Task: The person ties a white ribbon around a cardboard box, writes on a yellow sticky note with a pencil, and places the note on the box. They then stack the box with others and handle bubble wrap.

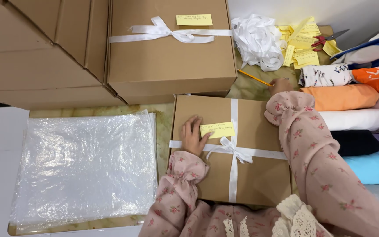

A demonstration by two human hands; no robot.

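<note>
A brown cardboard box (255,171) tied with a white ribbon and bow (232,148) lies in front of me. My left hand (192,135) rests flat on its lid, fingertips pressing the left edge of a yellow sticky note (218,130). Beyond the box's far right corner, my right hand (280,85) is closed on a yellow pencil (253,77) lying on the table. Both arms wear pink floral sleeves.
A second ribbon-tied box (167,61) with a yellow note sits behind. Plain boxes (40,57) are stacked at the far left. Clear plastic bags (84,166) lie to the left. Loose white ribbon (257,41), yellow notes (301,46), red scissors (327,38) and folded clothes (352,118) fill the right.
</note>
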